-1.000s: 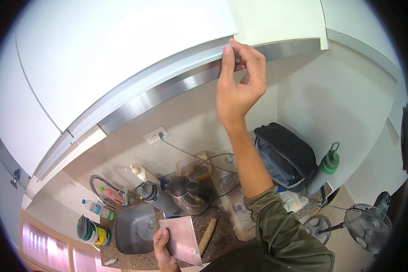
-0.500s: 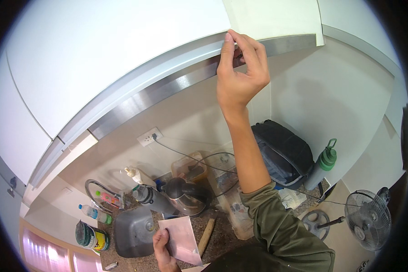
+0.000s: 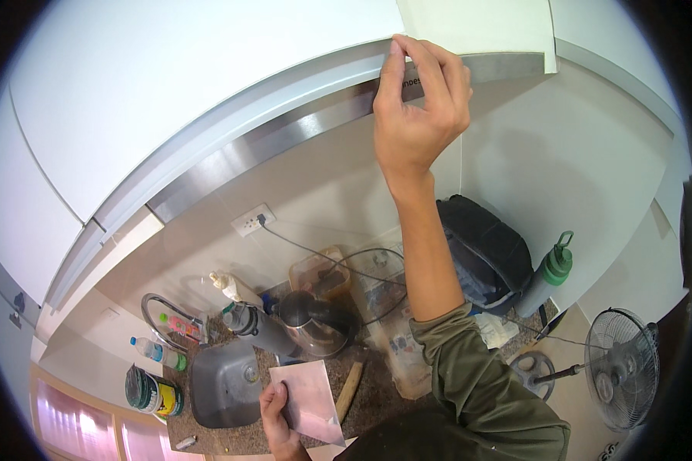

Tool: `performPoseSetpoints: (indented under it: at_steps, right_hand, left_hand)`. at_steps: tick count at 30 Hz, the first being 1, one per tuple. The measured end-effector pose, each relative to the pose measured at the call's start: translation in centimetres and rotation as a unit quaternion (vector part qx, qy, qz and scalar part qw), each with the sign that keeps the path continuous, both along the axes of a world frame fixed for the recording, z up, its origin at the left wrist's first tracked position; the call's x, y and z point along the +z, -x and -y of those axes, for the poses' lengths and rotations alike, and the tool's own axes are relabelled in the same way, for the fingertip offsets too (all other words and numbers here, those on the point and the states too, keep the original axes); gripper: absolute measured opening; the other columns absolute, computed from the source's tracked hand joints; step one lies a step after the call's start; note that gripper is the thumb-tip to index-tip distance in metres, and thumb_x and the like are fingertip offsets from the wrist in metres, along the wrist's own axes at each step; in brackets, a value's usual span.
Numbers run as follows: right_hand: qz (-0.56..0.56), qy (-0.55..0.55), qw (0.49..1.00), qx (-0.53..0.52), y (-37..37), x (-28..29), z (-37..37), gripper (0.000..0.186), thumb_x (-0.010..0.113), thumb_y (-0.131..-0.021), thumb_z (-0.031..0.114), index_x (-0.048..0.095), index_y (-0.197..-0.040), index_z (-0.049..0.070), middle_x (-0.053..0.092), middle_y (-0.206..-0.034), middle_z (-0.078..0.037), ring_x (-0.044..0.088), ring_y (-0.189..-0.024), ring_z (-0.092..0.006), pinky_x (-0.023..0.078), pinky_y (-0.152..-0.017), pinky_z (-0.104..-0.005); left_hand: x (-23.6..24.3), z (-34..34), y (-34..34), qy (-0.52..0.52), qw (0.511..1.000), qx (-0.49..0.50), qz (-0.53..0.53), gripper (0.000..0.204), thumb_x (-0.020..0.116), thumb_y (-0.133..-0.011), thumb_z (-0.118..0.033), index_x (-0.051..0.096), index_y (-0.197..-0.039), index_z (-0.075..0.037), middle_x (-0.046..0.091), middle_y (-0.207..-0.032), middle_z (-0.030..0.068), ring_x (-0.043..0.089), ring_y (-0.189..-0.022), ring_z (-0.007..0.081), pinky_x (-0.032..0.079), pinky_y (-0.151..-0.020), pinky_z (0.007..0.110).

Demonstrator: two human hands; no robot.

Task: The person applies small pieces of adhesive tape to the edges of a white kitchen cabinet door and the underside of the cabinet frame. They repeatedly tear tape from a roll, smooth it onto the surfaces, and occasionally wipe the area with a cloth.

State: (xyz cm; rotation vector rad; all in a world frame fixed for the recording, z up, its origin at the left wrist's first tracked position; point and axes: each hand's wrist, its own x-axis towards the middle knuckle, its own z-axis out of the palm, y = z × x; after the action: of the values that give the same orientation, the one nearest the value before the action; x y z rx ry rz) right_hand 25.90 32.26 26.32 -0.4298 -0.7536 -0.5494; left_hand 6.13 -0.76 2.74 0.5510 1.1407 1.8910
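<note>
My right hand (image 3: pixel 423 107) is raised to the lower right corner of a white cabinet door (image 3: pixel 207 84), its thumb and forefinger pinched together at the door's edge. Anything between those fingertips is too small or hidden to make out. Just behind the hand runs a brushed-steel strip (image 3: pixel 284 127) below the cabinets. Low over the counter, my left hand (image 3: pixel 277 419) holds a flat, pale pinkish, four-sided sheet (image 3: pixel 311 396) by its left side, thumb on top. The fingers beneath the sheet are hidden.
On the counter stand an electric kettle (image 3: pixel 315 326), a grey bottle (image 3: pixel 261 330), a plastic tub (image 3: pixel 323 269), a black backpack (image 3: pixel 484 246) and a green-topped bottle (image 3: pixel 546 280). A sink (image 3: pixel 223 384) lies left, beside a bucket (image 3: pixel 154 392). A fan (image 3: pixel 623 369) stands right; a cord (image 3: pixel 307 253) crosses the wall.
My right hand sits slightly higher and further right in the picture, still pinched at the door corner. The view has shifted a little; my left hand still holds the sheet.
</note>
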Motion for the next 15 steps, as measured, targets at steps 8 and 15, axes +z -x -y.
performPoseSetpoints:
  at_steps: [8, 15]
  right_hand:
    - [0.009, 0.010, 1.000, -0.009, -0.17, -0.04, 0.14, 0.016, 0.076, -0.084, 0.005, 0.077, -0.099, 0.011, 0.071, -0.095, 0.000, 0.062, -0.079, -0.0170, 0.042, -0.075, -0.0333]
    - [0.015, 0.016, 1.000, 0.007, 0.01, 0.02, 0.48, 0.015, 0.075, -0.084, 0.006, 0.075, -0.098, 0.010, 0.068, -0.094, 0.001, 0.060, -0.082, -0.0178, 0.038, -0.076, -0.0364]
  left_hand:
    - [-0.32, 0.07, 0.41, -0.001, 1.000, -0.029, -0.006, 0.024, 0.069, -0.096, -0.020, 0.071, -0.104, 0.002, 0.074, -0.094, 0.0075, 0.067, -0.079, 0.0141, 0.053, -0.076, 0.028]
    - [-0.14, 0.58, -0.30, -0.004, 1.000, 0.005, -0.005, 0.026, 0.070, -0.095, -0.022, 0.072, -0.104, 0.002, 0.075, -0.094, 0.0086, 0.069, -0.081, 0.0150, 0.053, -0.077, 0.029]
